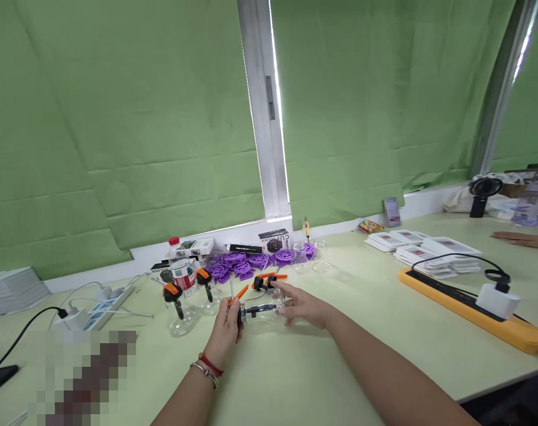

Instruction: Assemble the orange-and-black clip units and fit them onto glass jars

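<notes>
My left hand is wrapped round the black and orange top of a clear glass bottle, which lies on its side between my hands. A dark rod runs inside the glass. My right hand holds the bottle's base end, thumb and fingers on either side. To the left stand two clear flasks with orange and black tops. Just beyond my hands lie orange and black parts. Behind them is a pile of purple plastic parts, next to a red-capped bottle.
An orange power strip and stacks of white cards are on the right. A white power strip with cables lies left. Boxes and glass pieces stand at the back. Another person's hand rests far right.
</notes>
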`<state>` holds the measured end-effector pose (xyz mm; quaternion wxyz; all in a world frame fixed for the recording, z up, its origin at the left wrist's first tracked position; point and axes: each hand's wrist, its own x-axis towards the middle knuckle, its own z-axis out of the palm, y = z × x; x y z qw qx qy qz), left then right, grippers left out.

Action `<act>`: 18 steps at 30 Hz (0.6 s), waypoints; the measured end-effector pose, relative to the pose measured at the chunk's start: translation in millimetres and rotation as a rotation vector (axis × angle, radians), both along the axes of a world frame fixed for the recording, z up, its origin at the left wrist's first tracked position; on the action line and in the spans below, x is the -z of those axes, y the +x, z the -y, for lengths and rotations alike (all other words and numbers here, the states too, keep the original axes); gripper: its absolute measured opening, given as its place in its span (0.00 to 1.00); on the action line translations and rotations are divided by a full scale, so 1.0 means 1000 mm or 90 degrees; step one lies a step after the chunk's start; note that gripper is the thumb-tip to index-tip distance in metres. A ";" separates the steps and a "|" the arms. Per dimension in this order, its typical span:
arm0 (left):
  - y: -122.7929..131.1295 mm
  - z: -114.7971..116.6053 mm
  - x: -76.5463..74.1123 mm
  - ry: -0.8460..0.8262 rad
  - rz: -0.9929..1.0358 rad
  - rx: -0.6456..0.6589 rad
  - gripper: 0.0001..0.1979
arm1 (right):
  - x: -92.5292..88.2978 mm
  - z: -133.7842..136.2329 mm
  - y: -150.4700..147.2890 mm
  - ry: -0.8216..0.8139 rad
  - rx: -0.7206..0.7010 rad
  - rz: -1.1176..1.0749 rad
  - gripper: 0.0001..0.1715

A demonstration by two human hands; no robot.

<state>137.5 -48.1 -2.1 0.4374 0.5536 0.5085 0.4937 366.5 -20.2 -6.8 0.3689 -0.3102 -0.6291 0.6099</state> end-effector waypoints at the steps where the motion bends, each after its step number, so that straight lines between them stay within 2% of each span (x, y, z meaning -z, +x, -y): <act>1: 0.000 0.000 0.000 0.004 0.001 -0.001 0.21 | 0.000 0.000 -0.001 -0.003 -0.001 0.002 0.45; 3: 0.001 0.001 0.000 0.011 0.009 -0.003 0.21 | 0.004 -0.001 -0.005 -0.062 0.007 0.033 0.37; 4: 0.002 0.002 -0.001 0.013 0.015 -0.005 0.21 | 0.006 -0.003 -0.008 -0.101 0.011 0.055 0.37; 6: 0.002 0.003 -0.002 0.019 0.019 -0.003 0.21 | 0.010 -0.005 -0.010 -0.154 0.010 0.093 0.44; 8: 0.002 0.003 -0.003 0.023 0.014 0.005 0.22 | 0.009 -0.004 -0.009 -0.157 -0.004 0.080 0.45; 10: 0.000 0.002 -0.003 0.016 0.011 0.007 0.22 | 0.005 -0.001 -0.006 -0.121 -0.019 0.022 0.38; 11: -0.001 0.001 -0.003 0.011 0.013 0.004 0.22 | 0.002 0.001 -0.004 -0.091 -0.024 -0.009 0.37; 13: -0.002 0.000 -0.002 0.005 0.020 -0.005 0.22 | -0.002 0.003 -0.002 -0.038 -0.032 -0.046 0.46; 14: -0.002 -0.001 -0.001 0.007 0.024 -0.007 0.22 | -0.002 0.003 -0.002 -0.033 -0.037 -0.046 0.47; 17: -0.002 -0.001 0.000 0.015 0.029 -0.009 0.21 | 0.003 -0.001 -0.007 -0.104 -0.042 0.005 0.35; 18: -0.002 -0.001 0.000 0.013 0.029 -0.007 0.21 | 0.006 -0.002 -0.009 -0.128 -0.039 0.032 0.36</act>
